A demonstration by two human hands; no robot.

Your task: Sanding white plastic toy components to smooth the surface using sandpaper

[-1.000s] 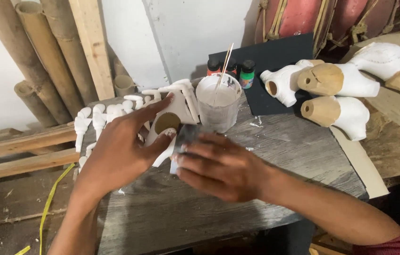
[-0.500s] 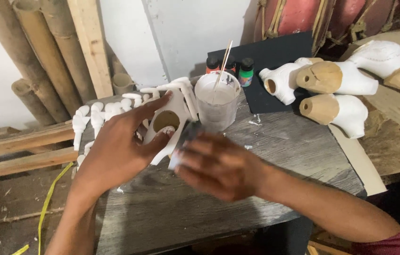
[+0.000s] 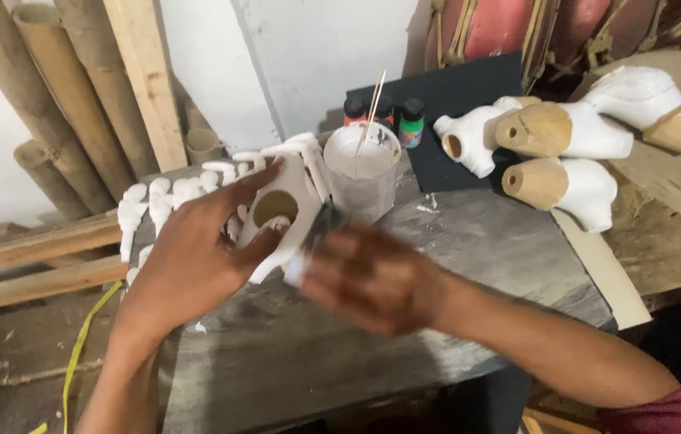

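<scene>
Left hand (image 3: 192, 261): grip clenched on white-painted carved wooden piece with round hole (image 3: 280, 213).
Right hand (image 3: 368, 277): blurred; grip state cannot be told.
Clear plastic cup of white paint (image 3: 362, 173): 2 o'clock of piece, on grey surface (image 3: 469, 265).

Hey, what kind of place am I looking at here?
Probably a craft workshop for carved wooden figures. White-primed carved pieces lie on a rough workbench, a cup of white paint stands beside small paint bottles, and bamboo poles lean against the wall.

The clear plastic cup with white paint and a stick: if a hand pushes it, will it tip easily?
Probably. The cup looks light and thin-walled, and taller than wide. The tall stick leaning over its rim may shift. The paint inside would likely spill.
</scene>
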